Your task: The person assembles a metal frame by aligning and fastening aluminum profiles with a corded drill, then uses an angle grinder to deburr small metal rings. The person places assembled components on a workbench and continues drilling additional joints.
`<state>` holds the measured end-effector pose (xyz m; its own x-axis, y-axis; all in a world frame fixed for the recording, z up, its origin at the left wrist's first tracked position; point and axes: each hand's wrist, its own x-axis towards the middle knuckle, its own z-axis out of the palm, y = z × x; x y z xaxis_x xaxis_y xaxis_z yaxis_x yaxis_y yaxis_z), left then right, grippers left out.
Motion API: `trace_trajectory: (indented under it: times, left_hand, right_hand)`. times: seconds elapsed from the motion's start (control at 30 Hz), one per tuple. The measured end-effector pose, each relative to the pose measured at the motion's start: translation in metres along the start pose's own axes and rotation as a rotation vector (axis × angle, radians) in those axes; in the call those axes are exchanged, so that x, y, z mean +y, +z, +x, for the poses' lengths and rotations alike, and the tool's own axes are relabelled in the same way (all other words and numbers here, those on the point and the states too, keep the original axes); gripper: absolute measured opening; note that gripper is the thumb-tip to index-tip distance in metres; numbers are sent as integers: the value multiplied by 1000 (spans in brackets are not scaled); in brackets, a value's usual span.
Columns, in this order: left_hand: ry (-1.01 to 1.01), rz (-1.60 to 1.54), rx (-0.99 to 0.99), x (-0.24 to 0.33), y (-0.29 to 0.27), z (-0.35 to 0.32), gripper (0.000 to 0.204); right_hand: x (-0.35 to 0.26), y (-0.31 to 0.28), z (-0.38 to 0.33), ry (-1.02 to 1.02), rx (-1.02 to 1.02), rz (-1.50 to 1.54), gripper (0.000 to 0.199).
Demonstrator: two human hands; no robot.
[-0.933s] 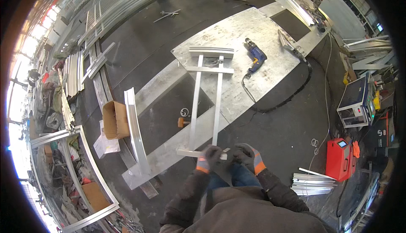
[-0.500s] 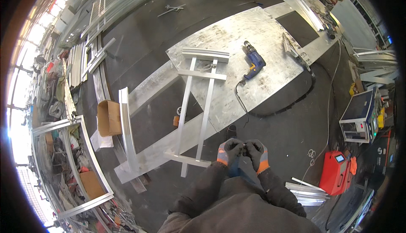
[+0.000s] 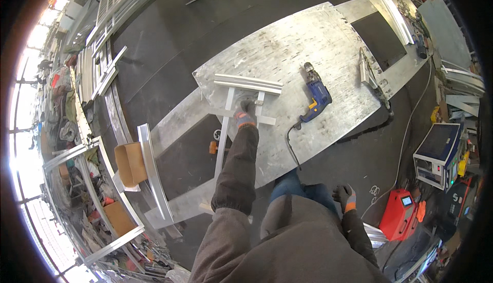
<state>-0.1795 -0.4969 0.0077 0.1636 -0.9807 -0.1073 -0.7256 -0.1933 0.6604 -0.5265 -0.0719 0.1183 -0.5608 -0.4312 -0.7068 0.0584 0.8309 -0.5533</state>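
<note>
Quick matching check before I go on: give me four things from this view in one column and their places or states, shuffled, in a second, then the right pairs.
1. left hand
2. right hand
3. drill
4. cardboard box

a. lying on the metal table, right of the frame
b. on the floor at the left, open
c. reaching onto the frame's cross rail
d. hanging low beside the body, holding nothing

Pairs: 1-c, 2-d, 3-a, 4-b
</note>
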Motion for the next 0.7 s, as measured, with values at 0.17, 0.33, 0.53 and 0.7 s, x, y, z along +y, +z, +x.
trace_trajectory:
  times: [0.17,0.33,0.53,0.7]
  left_hand:
    - [122,-62,-48,14,1,19,17]
    - [35,177,-168,27,-17,16,24]
    - [48,93,-201,19,-20,18,30]
    - [116,42,-25,24,-10,9,15]
  right_hand:
    - [-4,-21,6,45,-69,174,22]
    - [-46,-20,6,10,-28,-6,22]
    - [-69,-17,20,-62,-30,-3,20]
    - [-89,-20,22,-64,-73,19,21]
